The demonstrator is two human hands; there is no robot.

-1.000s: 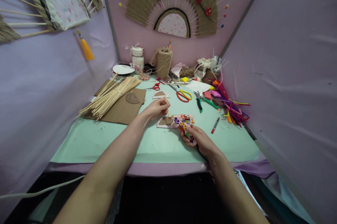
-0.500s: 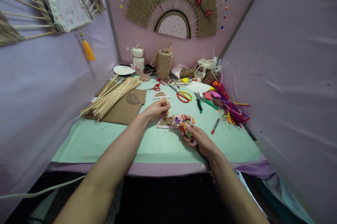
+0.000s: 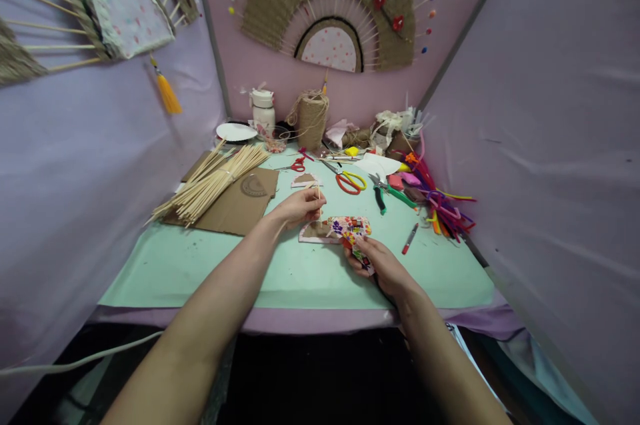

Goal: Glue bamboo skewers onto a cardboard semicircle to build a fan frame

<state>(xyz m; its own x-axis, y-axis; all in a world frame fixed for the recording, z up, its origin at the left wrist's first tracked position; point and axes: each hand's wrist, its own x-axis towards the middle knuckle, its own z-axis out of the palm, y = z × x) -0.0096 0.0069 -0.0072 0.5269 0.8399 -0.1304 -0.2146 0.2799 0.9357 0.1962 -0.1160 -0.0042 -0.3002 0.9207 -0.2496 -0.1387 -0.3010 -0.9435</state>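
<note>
Probably glue gun (image 3: 352, 226), floral-patterned, in right hand (image 3: 379, 262)

R hand (image 3: 383, 264) partly hidden by floral tool (image 3: 356, 228); L-wall fan (image 3: 127, 8) cut off at top & L edges.

Two pairs of scissors (image 3: 339, 172), two half-round pieces (image 3: 311, 232), one pair of pliers (image 3: 380, 200), one pen (image 3: 410, 239), one white bottle (image 3: 263, 110).

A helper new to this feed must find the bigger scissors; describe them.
On the green table, find the upright twine spool at the back. The bigger scissors lie nearer, to its right. One handle loop is yellow, the other red, unlike the small scissors' all-red handles.
</note>
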